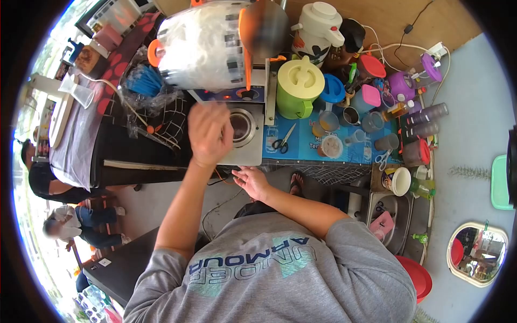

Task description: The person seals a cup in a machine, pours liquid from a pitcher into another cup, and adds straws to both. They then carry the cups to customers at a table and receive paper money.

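My left hand [210, 133] is curled closed just left of a round metal cup holder [242, 127] with something dark brown inside. Whatever its fingers may hold is hidden. A sealing machine [253, 94] with a lit control panel stands in front of it, carrying a big roll of clear film [202, 46] between orange-edged ends. My right hand [252, 182] is lower, by the front edge of the machine's metal base, fingers stretched out and nothing seen in them. Scissors [283, 139] lie on the blue counter mat [301, 145] to the right.
A green pitcher [299, 89], a white thermos [318, 29], cups and a filled plastic cup [330, 146] crowd the counter's right. Left are blue straws [142, 81] in a plastic bag. A sink [396, 223] stands low right. People [75, 223] are beyond the left side.
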`<state>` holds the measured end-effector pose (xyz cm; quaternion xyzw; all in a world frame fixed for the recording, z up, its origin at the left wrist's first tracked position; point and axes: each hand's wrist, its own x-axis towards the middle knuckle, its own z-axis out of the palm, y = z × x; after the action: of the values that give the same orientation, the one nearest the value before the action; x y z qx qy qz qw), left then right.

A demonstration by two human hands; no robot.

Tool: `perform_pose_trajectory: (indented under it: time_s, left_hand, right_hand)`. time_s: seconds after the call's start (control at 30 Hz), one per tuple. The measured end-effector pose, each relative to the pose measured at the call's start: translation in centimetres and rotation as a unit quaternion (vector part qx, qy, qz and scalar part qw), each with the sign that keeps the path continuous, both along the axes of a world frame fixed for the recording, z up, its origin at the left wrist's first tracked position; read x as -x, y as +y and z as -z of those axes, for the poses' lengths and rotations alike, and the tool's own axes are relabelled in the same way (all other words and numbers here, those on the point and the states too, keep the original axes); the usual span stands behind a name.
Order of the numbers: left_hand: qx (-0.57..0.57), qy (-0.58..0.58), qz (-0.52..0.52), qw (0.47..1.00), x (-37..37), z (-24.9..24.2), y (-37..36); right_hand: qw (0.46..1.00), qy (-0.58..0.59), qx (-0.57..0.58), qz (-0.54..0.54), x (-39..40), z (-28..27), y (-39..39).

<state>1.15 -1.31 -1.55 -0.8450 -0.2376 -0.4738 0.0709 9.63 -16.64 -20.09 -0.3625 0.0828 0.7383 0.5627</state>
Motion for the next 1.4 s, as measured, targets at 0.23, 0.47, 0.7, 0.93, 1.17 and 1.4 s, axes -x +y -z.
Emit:
perform_pose_trajectory:
  time_s: [0.23,0.47,0.7,0.93,1.17,1.4]
  left_hand:
    - [0.25,0.133,-0.077,0.956,0.3,11.2,-1.2]
    - [0.274,0.194,-0.059,0.94,-1.4,11.7,0.7]
    - [0.341,0.209,-0.062,0.915,-2.3,7.7,0.9]
    - [0.317,0.163,-0.079,0.931,-1.1,4.1,0.4]
    - [0.269,0.129,-0.102,0.949,0.5,-3.3,-3.3]
    - [0.302,0.135,-0.068,0.941,0.7,-5.4,-7.0]
  right_hand:
    - [0.987,0.136,-0.079,0.029,-3.2,5.6,0.6]
    - [0.978,0.106,-0.178,0.017,-5.4,8.4,11.5]
    - [0.989,0.078,-0.127,0.01,-5.8,2.9,10.6]
    - [0.976,0.192,-0.085,-0.059,-4.9,3.7,6.1]
    - [0.933,0.259,-0.047,-0.245,-5.5,5.6,5.4]
    - [0.949,0.289,-0.114,-0.057,-7.4,2.1,10.4]
